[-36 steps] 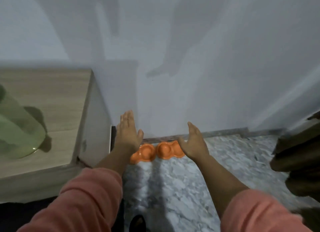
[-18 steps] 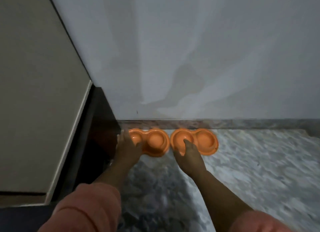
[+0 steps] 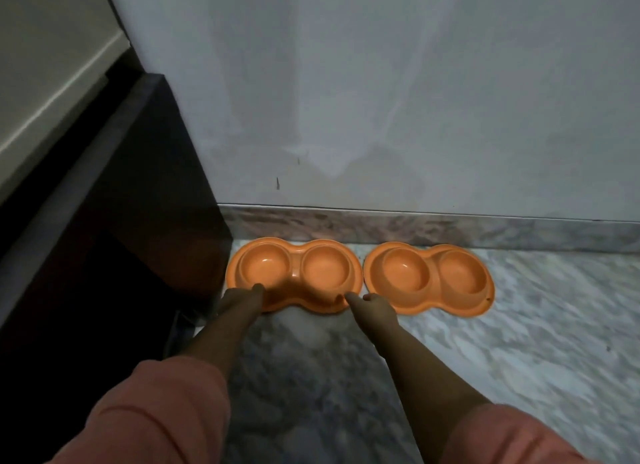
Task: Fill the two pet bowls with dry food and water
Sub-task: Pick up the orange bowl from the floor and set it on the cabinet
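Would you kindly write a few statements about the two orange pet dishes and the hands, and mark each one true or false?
1. Two orange double dishes lie side by side on the marble floor near the wall. True.
2. Both hands are at the right dish. False: the left hand and the right hand are at the front rim of the left dish.
3. The wells of both dishes look empty. True.
4. The left dish holds dry food. False: no food or water shows in it.
5. The two dishes are stacked. False: they sit side by side, with a narrow gap.
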### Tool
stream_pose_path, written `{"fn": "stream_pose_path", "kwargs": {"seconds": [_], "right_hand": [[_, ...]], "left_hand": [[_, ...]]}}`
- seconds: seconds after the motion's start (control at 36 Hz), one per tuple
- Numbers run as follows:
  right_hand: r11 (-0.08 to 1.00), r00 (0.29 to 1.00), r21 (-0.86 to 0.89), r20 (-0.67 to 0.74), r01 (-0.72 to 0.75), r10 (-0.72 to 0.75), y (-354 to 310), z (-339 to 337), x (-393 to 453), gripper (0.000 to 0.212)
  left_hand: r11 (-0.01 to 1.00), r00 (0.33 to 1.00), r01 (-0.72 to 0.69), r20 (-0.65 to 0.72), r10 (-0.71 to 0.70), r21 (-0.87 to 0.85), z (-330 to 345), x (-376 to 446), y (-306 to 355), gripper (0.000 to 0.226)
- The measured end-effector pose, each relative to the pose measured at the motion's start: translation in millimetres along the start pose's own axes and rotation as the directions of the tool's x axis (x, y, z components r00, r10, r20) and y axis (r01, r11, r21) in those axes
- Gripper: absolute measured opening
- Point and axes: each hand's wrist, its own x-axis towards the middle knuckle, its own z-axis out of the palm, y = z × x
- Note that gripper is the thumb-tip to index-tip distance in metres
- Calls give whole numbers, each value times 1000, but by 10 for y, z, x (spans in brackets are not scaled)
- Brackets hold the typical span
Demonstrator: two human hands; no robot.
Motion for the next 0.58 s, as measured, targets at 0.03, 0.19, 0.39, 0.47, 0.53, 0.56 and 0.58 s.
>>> {"fn": "stream_pose_path", "kwargs": {"seconds": [0.03, 0.19, 0.39, 0.47, 0.53, 0.56, 0.58], "right_hand": [[1000, 1000, 17, -11, -11, 11, 9, 41, 70, 32], [986, 993, 123, -17, -114, 117, 37, 286, 518, 50], [963, 976, 205, -91, -176, 198, -71, 401, 642, 79], [951, 959, 214, -126, -223, 254, -66, 410, 688, 75], [939, 951, 239, -130, -245, 281, -57, 434, 704, 76], [934, 947, 252, -132, -255, 294, -58, 443, 704, 78], [929, 944, 260, -127, -264, 304, -72, 444, 678, 79]], "left_hand": [[1000, 1000, 12, 2, -12, -11, 26, 23, 19, 58], [995, 997, 70, -32, -72, -70, 106, 232, 92, 59], [960, 976, 182, -80, -203, -213, 133, 384, 98, 67], [946, 972, 195, -79, -222, -258, 140, 419, 88, 67], [930, 966, 214, -76, -247, -298, 169, 477, 47, 67], [924, 963, 223, -80, -259, -310, 180, 499, 37, 68], [918, 960, 227, -84, -267, -326, 159, 460, 47, 67]]}}
